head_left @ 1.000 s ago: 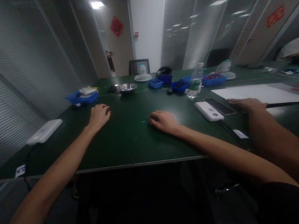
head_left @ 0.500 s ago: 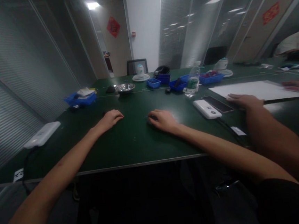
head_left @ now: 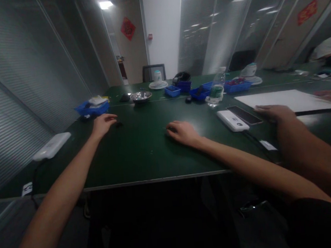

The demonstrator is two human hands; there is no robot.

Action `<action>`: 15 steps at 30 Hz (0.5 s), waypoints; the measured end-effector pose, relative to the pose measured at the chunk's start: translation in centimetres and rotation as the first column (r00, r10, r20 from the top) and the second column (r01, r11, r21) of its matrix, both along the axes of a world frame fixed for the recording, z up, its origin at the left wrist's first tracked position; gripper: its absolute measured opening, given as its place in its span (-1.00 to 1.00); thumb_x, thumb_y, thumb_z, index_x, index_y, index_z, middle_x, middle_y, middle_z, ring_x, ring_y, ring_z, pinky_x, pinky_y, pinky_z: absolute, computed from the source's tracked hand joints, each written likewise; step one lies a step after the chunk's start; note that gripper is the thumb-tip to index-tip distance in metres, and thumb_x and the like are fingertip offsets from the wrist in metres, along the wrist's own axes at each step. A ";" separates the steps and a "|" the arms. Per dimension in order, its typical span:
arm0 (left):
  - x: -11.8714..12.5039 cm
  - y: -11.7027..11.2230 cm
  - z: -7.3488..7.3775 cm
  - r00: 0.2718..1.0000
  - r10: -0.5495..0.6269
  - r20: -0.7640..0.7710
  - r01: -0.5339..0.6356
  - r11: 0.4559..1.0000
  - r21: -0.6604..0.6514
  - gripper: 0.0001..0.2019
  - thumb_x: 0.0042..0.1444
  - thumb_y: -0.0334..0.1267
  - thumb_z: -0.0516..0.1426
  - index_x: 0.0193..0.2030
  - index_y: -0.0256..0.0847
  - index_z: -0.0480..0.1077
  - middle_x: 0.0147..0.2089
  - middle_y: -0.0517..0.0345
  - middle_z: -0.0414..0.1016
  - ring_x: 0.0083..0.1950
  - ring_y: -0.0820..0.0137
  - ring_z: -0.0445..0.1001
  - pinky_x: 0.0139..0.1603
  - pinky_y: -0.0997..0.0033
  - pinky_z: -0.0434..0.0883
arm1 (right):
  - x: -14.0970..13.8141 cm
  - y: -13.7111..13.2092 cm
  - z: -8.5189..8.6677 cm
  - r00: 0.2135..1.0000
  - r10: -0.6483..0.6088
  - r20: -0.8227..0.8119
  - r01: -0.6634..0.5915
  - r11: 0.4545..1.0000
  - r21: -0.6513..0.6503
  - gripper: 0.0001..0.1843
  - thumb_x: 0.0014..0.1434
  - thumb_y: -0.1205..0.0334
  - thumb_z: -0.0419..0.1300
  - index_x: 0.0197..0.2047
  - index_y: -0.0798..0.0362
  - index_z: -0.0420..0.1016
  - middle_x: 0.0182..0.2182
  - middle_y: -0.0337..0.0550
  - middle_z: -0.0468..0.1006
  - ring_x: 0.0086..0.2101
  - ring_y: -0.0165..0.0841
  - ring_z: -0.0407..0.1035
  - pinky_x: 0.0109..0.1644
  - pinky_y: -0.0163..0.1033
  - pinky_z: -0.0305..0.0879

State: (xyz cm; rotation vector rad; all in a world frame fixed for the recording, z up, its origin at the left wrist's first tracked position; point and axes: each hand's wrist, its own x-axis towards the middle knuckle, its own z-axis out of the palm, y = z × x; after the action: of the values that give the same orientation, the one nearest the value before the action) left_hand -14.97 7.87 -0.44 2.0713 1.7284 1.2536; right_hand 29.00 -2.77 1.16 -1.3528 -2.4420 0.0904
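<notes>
My left hand [head_left: 103, 123] reaches out over the green table [head_left: 145, 156] at the left, fingers apart and holding nothing. Its fingertips are just short of a small dark object [head_left: 119, 124]. My right hand [head_left: 183, 132] rests palm down near the table's middle, with its fingers curled over a small dark thing [head_left: 170, 130] that I cannot make out. To the right, another person's hand [head_left: 273, 112] lies flat beside a black phone [head_left: 244, 114] and a white power bank [head_left: 232, 120].
At the back stand blue bins [head_left: 91, 108], a steel bowl [head_left: 141, 96], a small fan [head_left: 158, 80] and a water bottle [head_left: 216, 92]. A white device [head_left: 51, 146] with a cable lies at the left edge. A white sheet [head_left: 285, 100] covers the right side.
My left hand has moved left and away from me, from the table's middle toward the small dark object near the blue bin. My right hand has stayed put.
</notes>
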 end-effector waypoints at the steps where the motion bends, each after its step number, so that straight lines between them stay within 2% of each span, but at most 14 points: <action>1: -0.3 0.2 -0.2 1.000 0.013 0.028 -0.012 1.000 -0.021 -0.67 0.06 -0.24 0.33 0.00 -0.22 0.65 -0.05 -0.04 0.66 -0.05 0.20 0.62 0.09 0.21 0.52 | 0.0 0.0 0.0 1.000 0.002 -0.004 -0.002 1.000 0.000 -0.64 0.48 0.04 0.09 0.17 -0.01 0.56 0.00 -0.05 0.62 -0.14 -0.26 0.51 -0.15 -0.24 0.29; 6: 0.0 0.3 -0.7 0.997 0.043 0.056 -0.039 0.997 -0.064 -0.64 0.05 -0.27 0.36 0.02 -0.23 0.66 -0.07 -0.04 0.68 -0.06 0.20 0.64 0.08 0.19 0.54 | 0.1 0.0 -0.1 0.999 0.018 -0.030 -0.018 1.000 -0.004 -0.65 0.48 0.04 0.10 0.15 0.00 0.57 -0.01 -0.05 0.62 -0.16 -0.27 0.50 -0.15 -0.25 0.29; 15: 2.6 -1.1 0.0 0.996 0.086 -0.032 -0.089 0.993 -0.072 -0.73 0.10 -0.32 0.35 -0.03 -0.17 0.68 -0.05 -0.01 0.70 -0.02 0.14 0.65 0.16 0.12 0.52 | 0.1 0.1 -0.3 0.999 0.031 -0.025 -0.031 1.000 -0.001 -0.64 0.48 0.02 0.09 0.15 -0.01 0.56 0.00 -0.05 0.62 -0.13 -0.25 0.51 -0.13 -0.23 0.29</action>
State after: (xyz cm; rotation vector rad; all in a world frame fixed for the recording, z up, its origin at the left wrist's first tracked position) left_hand -12.36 6.75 -0.40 2.0028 1.8676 1.1698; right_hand 29.12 -2.62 0.86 -1.3066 -2.4427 0.1159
